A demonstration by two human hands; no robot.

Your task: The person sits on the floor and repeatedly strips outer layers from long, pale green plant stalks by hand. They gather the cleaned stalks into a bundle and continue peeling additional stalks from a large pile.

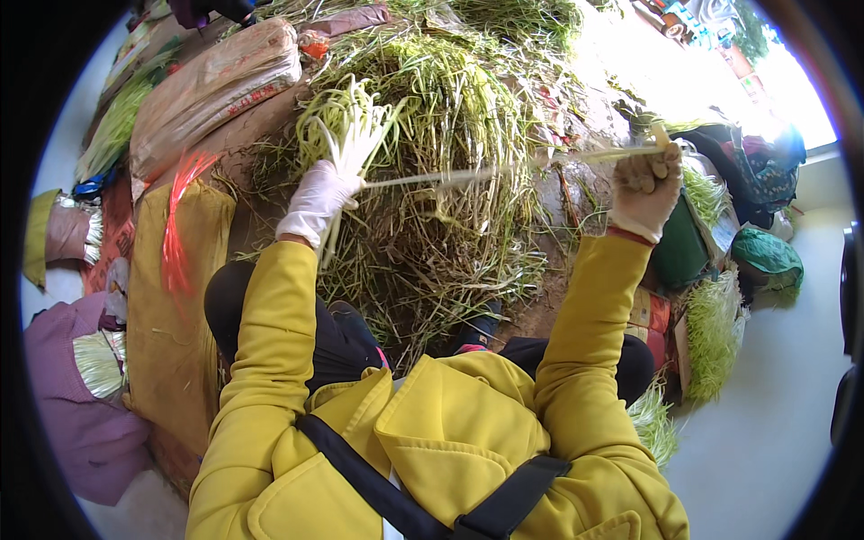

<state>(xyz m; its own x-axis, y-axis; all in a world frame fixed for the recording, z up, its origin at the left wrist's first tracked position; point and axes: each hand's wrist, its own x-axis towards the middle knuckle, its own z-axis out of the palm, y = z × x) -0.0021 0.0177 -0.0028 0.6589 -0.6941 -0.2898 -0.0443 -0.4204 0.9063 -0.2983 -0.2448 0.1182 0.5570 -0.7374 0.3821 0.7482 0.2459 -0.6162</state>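
Observation:
My left hand [324, 196], in a white glove, grips a bunch of pale green stalks [351, 135] at the centre left, over the heap of loose green leaves and straw [450, 117] between my legs. A thin pale strip [441, 178], blurred in places, stretches from that bunch across to my right hand. My right hand [646, 180], in a dirty pale glove, is curled closed round the strip's end at the right, with a short pale piece standing up from its fingers.
At the left lie wrapped tan bundles [216, 99], a yellow-brown sack [175, 315], red plastic strands [180, 234] and a purple cloth [76, 396]. At the right are a green container [679, 252], green stalk bundles [711, 333] and a green bag [765, 256]. A person's dark legs [211, 11] show at the top.

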